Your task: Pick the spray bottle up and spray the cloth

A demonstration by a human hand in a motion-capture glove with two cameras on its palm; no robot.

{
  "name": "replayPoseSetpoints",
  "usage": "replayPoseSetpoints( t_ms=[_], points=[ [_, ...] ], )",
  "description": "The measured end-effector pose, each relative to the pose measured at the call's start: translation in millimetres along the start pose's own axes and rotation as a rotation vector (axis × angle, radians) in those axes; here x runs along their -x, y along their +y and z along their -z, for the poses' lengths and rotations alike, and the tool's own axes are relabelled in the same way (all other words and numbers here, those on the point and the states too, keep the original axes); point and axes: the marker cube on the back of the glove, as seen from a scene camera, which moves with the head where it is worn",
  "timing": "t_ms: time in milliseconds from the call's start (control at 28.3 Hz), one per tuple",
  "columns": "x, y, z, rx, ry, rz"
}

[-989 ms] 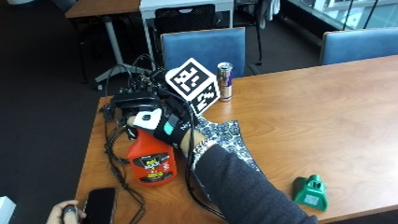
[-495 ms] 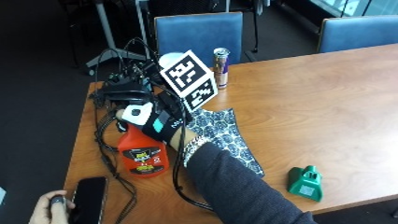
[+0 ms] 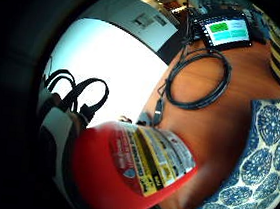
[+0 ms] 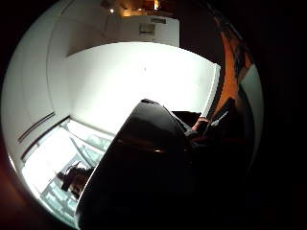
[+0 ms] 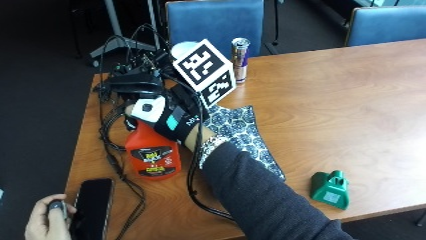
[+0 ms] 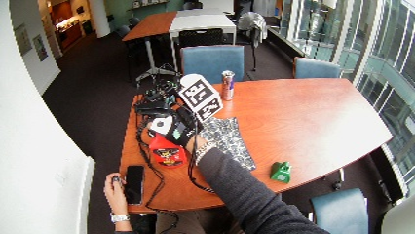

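Wood-grain, smooth and reddish-brown, the table (image 5: 346, 95) carries everything; places below are given from the bottle. A soft cloth (image 5: 245, 134), blue-black with white lace-like medallions, lies flat just beside the bottle on the side toward the green block, partly under the person's sleeve. The bottle (image 5: 152, 152) is glossy red plastic, broad-shouldered, with a yellow and black label, and stands upright near the table's edge. The right hand (image 5: 174, 121) sits over the bottle's top, fingers curled round the neck and spray head. A slim metal can (image 5: 239, 60) stands well beyond the bottle, near the blue chair. A dark flat phone (image 5: 92, 207) lies on the near side of the bottle, touched by the bare hand (image 5: 48, 220). A small green plastic block (image 5: 331, 188) sits well apart, past the cloth. Against the picture half a second back, the whole outside view has shifted, so the camera moved; the hand keeps its hold on the bottle's top. The little finger side palm view alone shows a coiled black cable (image 3: 199, 79) and a lit screen (image 3: 225, 31) beyond the bottle; the thumb side view shows only a dark rounded shape close to the palm, which I cannot tell apart.
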Motion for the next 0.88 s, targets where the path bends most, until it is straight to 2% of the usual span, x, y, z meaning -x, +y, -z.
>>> replayPoseSetpoints(
  t_ms=[424,883],
  points=[
    [-32.2,9.3,-6.1,0.061,-0.002,-0.058],
    [-63.4,24.3,-29.1,0.232,-0.033,-0.13]
  ],
)
